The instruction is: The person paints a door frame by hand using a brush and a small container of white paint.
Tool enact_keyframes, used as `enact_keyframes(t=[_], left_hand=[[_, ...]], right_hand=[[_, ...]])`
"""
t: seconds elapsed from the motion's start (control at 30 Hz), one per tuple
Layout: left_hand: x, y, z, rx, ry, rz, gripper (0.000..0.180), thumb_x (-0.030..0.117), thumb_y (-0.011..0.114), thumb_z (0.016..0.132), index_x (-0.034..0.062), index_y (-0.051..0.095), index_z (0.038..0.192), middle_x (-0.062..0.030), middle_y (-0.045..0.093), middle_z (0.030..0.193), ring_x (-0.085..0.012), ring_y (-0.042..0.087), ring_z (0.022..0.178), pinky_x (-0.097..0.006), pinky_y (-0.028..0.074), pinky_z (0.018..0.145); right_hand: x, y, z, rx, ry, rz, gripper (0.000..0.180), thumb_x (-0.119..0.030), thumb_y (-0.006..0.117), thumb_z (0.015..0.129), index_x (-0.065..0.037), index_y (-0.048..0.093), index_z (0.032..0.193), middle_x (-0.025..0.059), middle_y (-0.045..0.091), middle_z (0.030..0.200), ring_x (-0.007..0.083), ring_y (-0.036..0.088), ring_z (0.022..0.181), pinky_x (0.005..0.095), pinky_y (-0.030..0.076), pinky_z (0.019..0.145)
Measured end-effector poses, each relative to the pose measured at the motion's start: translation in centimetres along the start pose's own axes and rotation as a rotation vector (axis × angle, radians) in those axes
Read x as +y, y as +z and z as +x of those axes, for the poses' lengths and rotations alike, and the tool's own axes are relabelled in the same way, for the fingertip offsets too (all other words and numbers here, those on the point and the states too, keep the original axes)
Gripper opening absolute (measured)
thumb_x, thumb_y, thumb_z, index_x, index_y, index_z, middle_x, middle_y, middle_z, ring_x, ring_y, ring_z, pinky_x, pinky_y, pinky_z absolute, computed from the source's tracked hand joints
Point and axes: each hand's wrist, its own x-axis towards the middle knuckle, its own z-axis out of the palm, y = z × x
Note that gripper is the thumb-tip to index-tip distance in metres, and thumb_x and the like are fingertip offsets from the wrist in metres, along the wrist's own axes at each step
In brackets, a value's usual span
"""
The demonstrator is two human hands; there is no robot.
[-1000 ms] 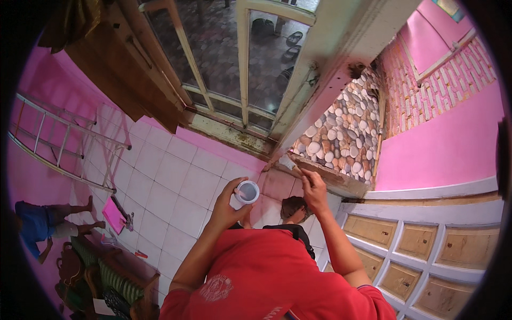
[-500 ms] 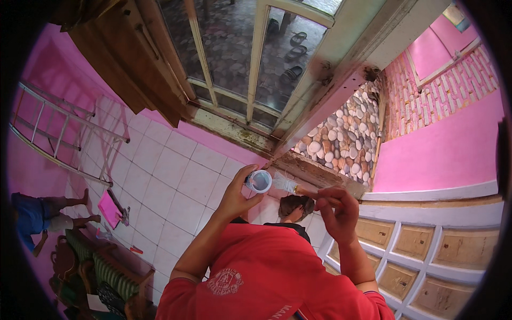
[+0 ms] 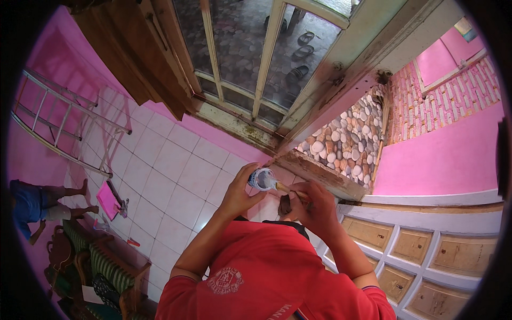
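My left hand [image 3: 240, 193] is wrapped round a small white paint cup [image 3: 255, 180], its round mouth tipped toward me. Pale paint coats the inside. A paintbrush [image 3: 285, 188] with a wooden handle is gripped in my right hand [image 3: 316, 207]. Its bristle end is at the cup's mouth, partly inside, so the tips are hidden. Both hands are close together in front of my red shirt, beside the foot of a worn pink and white door frame [image 3: 330, 120].
A glazed window [image 3: 261, 61] with peeling paint is ahead. A panelled door [image 3: 405, 240] stands on my right, a metal ladder [image 3: 64, 120] at the far left. Below it are a pink paint tray [image 3: 110, 200], another person [image 3: 40, 205] and a striped chair [image 3: 112, 261] on the tiled floor.
My right hand has moved left, bringing the brush from beside the cup to its mouth. The cup stays in my left hand. The whole view has shifted slightly.
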Motion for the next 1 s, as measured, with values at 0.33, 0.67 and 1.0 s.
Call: enact_keyframes(t=[0.33,0.67,1.0], left_hand=[[-0.3,0.5,-0.3,-0.029,0.024,0.022,0.074,0.007,0.082,0.077,0.0043,0.05,0.144,-0.0162,0.053,0.143,-0.0306,0.052,0.135,-0.039,0.042,0.113],[-0.9,0.2,-0.5,-0.04,0.018,-0.005,0.073,0.009,0.085,0.078,0.0031,0.051,0.143,-0.0154,0.056,0.142,-0.0288,0.054,0.134,-0.039,0.043,0.112],[-2.2,-0.1,0.8,-0.089,0.047,-0.049,0.076,0.005,0.086,0.078,0.0034,0.05,0.144,-0.0138,0.059,0.14,-0.0265,0.057,0.13,-0.038,0.045,0.11]], right_hand=[[1.6,2.9,1.0,-0.119,-0.015,-0.099,0.021,-0.011,0.072,0.087,-0.006,0.063,0.105,0.0119,0.065,0.089,0.0287,0.068,0.072,0.0403,0.054,0.063],[1.5,3.2,0.5,-0.081,0.078,-0.025,0.022,-0.012,0.074,0.088,-0.006,0.066,0.109,0.0125,0.068,0.093,0.0275,0.07,0.075,0.038,0.056,0.067],[1.8,3.2,-1.9,0.152,0.361,0.108,0.02,-0.008,0.071,0.094,-0.001,0.065,0.112,0.0141,0.073,0.092,0.0186,0.072,0.076,0.0298,0.055,0.066]])
